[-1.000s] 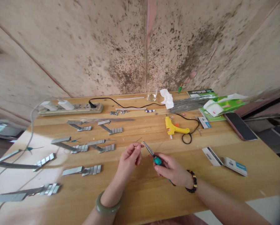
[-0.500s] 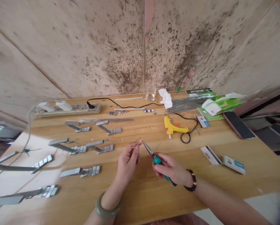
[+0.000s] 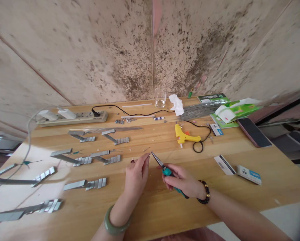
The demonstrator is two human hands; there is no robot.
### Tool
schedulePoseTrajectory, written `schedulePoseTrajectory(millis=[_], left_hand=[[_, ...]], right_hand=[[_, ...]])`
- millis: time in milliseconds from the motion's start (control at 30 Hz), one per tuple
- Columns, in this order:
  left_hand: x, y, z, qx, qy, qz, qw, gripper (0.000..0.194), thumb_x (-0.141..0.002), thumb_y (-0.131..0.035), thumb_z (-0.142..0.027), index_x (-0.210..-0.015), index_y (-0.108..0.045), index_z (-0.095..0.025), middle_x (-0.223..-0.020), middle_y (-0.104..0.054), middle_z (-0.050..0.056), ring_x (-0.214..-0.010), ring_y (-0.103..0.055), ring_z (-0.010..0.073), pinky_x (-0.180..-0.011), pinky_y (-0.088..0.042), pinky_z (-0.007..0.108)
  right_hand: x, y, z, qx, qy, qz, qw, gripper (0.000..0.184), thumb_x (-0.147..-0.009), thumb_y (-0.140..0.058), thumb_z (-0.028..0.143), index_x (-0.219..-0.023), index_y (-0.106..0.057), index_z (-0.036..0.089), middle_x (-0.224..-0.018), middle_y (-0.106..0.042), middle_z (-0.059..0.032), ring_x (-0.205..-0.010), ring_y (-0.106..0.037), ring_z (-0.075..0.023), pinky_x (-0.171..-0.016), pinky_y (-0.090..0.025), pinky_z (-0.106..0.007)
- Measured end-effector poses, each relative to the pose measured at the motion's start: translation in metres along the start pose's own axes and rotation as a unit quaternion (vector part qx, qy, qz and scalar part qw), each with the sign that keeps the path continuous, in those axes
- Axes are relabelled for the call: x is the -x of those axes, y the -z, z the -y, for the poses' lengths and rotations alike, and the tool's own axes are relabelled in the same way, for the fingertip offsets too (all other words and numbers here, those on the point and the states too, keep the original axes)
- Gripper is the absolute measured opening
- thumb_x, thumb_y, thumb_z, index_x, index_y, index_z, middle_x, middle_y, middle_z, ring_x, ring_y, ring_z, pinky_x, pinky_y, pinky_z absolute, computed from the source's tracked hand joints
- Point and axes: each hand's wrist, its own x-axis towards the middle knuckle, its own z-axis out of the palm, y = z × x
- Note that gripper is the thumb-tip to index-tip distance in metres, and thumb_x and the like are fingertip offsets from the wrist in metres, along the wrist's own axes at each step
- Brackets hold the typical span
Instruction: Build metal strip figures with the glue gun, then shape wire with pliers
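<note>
My right hand (image 3: 181,180), with a dark bead bracelet at the wrist, is closed round small pliers (image 3: 162,165) with teal handles; their thin metal jaws point up and left. My left hand (image 3: 137,174), with a green bangle on the wrist, has its fingertips pinched together right beside the jaw tips. What the fingers pinch is too small to make out. Both hands hover over the middle of the wooden table (image 3: 165,214).
Several grey stapled strip pieces (image 3: 84,183) lie across the table's left half. A power strip (image 3: 74,117) sits at the back left, a yellow glue gun (image 3: 186,135) and its cord at the centre right, with a glass (image 3: 160,99), tissue, wire bundle (image 3: 200,112), green packs, phone (image 3: 255,137) and small boxes (image 3: 248,174) nearby.
My left hand has sunk slightly and its fingers have closed tighter; the thin piece seen between them earlier no longer shows. The pliers have shifted a little left.
</note>
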Motion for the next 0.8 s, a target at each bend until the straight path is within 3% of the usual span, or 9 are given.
schedulePoseTrajectory(millis=[133, 533, 667, 800], left_hand=[[0.0011, -0.0007, 0.0014, -0.035, -0.033, -0.009, 0.999, 0.022, -0.091, -0.047, -0.023, -0.1, -0.066, -0.017, -0.063, -0.069, 0.004, -0.051, -0.06, 0.0117, -0.054, -0.043, 0.021], [0.0001, 0.003, -0.004, 0.058, 0.044, 0.016, 0.997, 0.022, -0.091, -0.047, -0.026, -0.098, -0.066, -0.017, -0.054, -0.061, -0.001, -0.046, -0.055, 0.0103, -0.051, -0.042, 0.021], [0.0003, 0.0039, -0.0058, 0.13, 0.104, 0.035, 0.985, 0.022, -0.09, -0.048, -0.03, -0.095, -0.065, -0.018, -0.048, -0.052, -0.005, -0.042, -0.049, 0.0096, -0.047, -0.038, 0.02], [0.0001, 0.004, -0.0065, 0.244, 0.187, 0.063, 0.949, 0.027, -0.091, -0.047, -0.039, -0.09, -0.063, -0.017, -0.045, -0.047, -0.006, -0.042, -0.045, 0.0089, -0.047, -0.036, 0.02]], right_hand=[[0.0001, -0.0003, 0.0001, 0.003, 0.0, 0.001, 1.0, 0.043, -0.077, -0.065, 0.046, -0.106, -0.054, 0.017, -0.071, -0.049, 0.0029, -0.058, -0.049, -0.0102, -0.056, -0.042, -0.025], [-0.0004, 0.0009, -0.0022, 0.086, 0.034, -0.026, 0.995, 0.033, -0.081, -0.062, 0.033, -0.109, -0.058, 0.017, -0.077, -0.05, 0.0008, -0.059, -0.042, -0.0094, -0.053, -0.036, -0.022], [-0.0003, 0.0021, -0.0007, 0.15, 0.064, -0.039, 0.986, 0.03, -0.082, -0.059, 0.028, -0.11, -0.06, 0.017, -0.076, -0.051, 0.0005, -0.064, -0.042, -0.0112, -0.057, -0.037, -0.022], [-0.0001, 0.0039, 0.0009, 0.206, 0.088, -0.044, 0.974, 0.029, -0.083, -0.057, 0.026, -0.111, -0.059, 0.017, -0.078, -0.053, 0.0003, -0.068, -0.045, -0.0122, -0.063, -0.04, -0.024]])
